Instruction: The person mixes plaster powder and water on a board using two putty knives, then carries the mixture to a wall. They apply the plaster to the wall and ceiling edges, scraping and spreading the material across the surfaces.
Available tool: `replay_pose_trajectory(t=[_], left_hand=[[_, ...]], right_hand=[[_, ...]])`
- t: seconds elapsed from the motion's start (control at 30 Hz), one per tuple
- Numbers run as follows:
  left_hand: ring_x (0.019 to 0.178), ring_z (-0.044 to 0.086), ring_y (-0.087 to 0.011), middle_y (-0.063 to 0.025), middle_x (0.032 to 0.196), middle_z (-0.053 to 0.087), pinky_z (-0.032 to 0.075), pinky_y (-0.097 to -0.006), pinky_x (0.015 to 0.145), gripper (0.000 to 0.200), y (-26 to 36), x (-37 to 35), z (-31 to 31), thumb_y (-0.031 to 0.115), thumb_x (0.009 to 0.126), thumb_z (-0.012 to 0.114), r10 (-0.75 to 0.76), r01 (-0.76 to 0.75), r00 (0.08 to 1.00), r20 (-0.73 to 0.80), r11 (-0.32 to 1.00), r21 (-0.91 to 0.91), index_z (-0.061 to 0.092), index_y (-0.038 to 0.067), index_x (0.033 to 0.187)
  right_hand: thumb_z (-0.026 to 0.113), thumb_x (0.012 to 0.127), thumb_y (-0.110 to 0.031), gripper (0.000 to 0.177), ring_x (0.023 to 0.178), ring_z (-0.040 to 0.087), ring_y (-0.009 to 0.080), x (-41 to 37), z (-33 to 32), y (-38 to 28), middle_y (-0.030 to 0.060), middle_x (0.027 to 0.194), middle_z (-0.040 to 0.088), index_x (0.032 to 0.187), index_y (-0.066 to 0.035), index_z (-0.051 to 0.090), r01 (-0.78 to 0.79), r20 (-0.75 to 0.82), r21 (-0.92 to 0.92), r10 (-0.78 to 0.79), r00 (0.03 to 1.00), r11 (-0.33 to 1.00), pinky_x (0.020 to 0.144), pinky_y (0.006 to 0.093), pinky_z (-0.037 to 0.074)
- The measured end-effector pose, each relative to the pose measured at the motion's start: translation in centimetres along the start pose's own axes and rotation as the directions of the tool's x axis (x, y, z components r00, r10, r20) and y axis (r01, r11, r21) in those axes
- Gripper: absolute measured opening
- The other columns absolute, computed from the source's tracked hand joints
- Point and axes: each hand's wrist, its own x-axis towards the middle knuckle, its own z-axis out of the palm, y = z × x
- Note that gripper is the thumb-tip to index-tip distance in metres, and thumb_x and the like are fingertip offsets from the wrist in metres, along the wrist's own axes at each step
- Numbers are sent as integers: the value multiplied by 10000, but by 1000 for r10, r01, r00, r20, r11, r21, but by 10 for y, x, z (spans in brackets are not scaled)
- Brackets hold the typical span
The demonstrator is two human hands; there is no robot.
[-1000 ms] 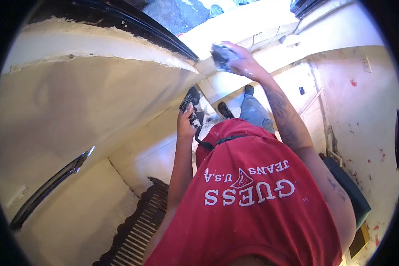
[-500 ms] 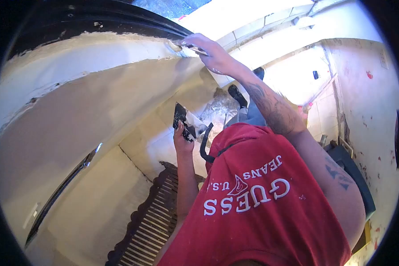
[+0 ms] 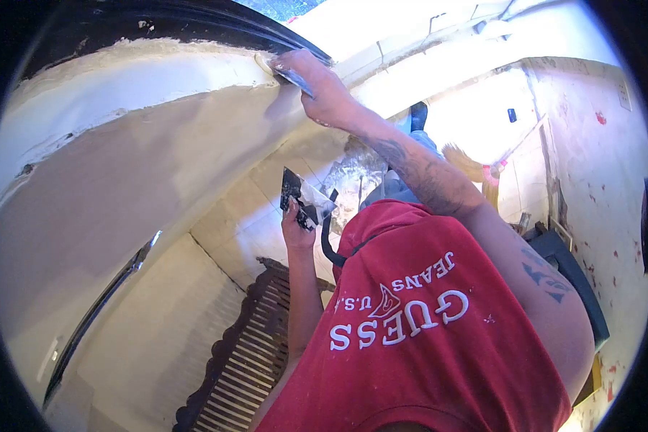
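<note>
Grips a flat-bladed tool (image 3: 294,81), seen nearly edge-on, in the right hand (image 3: 325,92) at upper centre of the frame, closed tightly about the tool. Holds the blade close to the end of the curved white strip (image 3: 173,79), just below the dark frame (image 3: 129,27) at upper left; cannot tell light contact from a narrow gap there. Holds a flat plate (image 3: 308,203), patched black and white, in the left hand (image 3: 297,229) near the middle of the frame, closed on the plate's near side, well apart from the smooth wall (image 3: 140,155) at left. Wears a red shirt (image 3: 403,345) lettered GUESS across lower centre. Has a dark slatted piece (image 3: 207,369) with a wavy edge beside the left forearm, and a pink-banded, straw-coloured thing (image 3: 462,162) beyond the right forearm, right of centre.
</note>
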Motion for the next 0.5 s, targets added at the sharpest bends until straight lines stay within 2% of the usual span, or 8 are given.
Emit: replay_pose_trajectory(t=[0.07,0.17,0.27,0.3,0.4,0.47,0.5], left_hand=[[789,651,-223,-63,876,660,492,-470,837,263,-3,5,-19,213,867,593,7,-7,999,-32,1000,-11,549,73,1086],[837,643,-226,-60,912,654,466,-506,871,281,-3,5,-11,220,867,593,-8,8,1000,-4,1000,-5,544,71,1100],[871,636,-225,-58,952,645,465,-502,879,288,-1,4,-1,219,865,594,3,-3,1000,16,999,41,540,73,1108],[992,606,-241,-82,1085,620,482,-449,880,336,1,3,-2,182,896,549,-27,33,988,152,999,-41,499,65,1207],[988,608,-243,-84,1082,620,485,-449,877,317,2,6,-3,178,894,552,-10,13,993,116,1000,-25,508,65,1186],[909,629,-227,-69,1006,635,495,-464,854,299,1,7,-3,200,872,584,30,-31,997,64,999,7,526,70,1135],[869,639,-220,-62,968,643,500,-471,842,291,1,7,-3,211,861,600,50,-51,998,36,998,26,535,72,1109]], right_hand=[[394,602,176,609,1126,479,336,-9,3,-14,155,1139,512,1162,-37,502,5,-30,-59,-7,1000,998,968,380,384],[379,575,186,630,1127,467,356,-25,5,-19,160,1143,508,1155,-27,506,-3,-18,-30,3,1000,1000,967,383,385],[421,594,172,607,1092,480,355,-39,-6,-21,151,1128,505,1147,-62,515,52,62,-61,-48,997,997,922,399,411],[414,594,174,617,1097,479,354,-45,-10,-17,150,1133,504,1155,-63,515,68,61,-47,-65,996,997,928,396,409],[402,595,177,637,1108,477,351,-47,-22,-10,148,1141,504,1173,-67,515,69,37,-16,-68,997,998,941,389,403],[404,599,172,635,1109,479,349,-36,-31,-13,150,1137,510,1175,-68,515,-1,-16,-15,0,1000,1000,946,384,401],[392,616,173,627,1122,479,334,-26,-33,-14,145,1150,511,1182,-65,515,25,-8,0,-25,1000,1000,965,378,388]])
